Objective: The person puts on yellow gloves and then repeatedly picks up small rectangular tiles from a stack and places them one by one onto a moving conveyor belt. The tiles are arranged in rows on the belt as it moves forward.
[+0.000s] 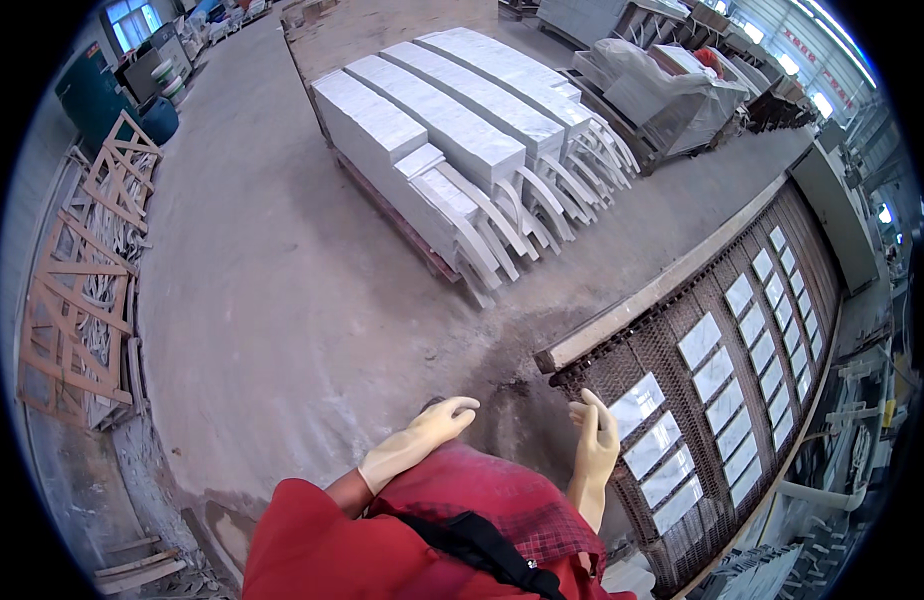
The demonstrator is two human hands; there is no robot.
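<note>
Cream rubber gloves cover both my hands. My left hand (422, 438) is stretched out in front of my red clothing, fingers extended and nothing in it. My right hand (594, 448) is raised at the near left end of a brown mesh conveyor (672, 335). Its thumb and fingers are apart, and it holds nothing. The closest piece to it is a glossy white marble tile (637, 403) with grey veins, lying flat on the mesh. More rectangular marble tiles (699, 340) lie in rows along the conveyor, with gaps between them.
Ahead, long white marble slabs (442, 105) are stacked on a low pallet, with thin curved strips (472, 245) at their near end. A pale beam (672, 275) edges the conveyor. Wooden frames (77, 300) stand along the left wall. Plastic-wrapped stacks (662, 95) sit far right.
</note>
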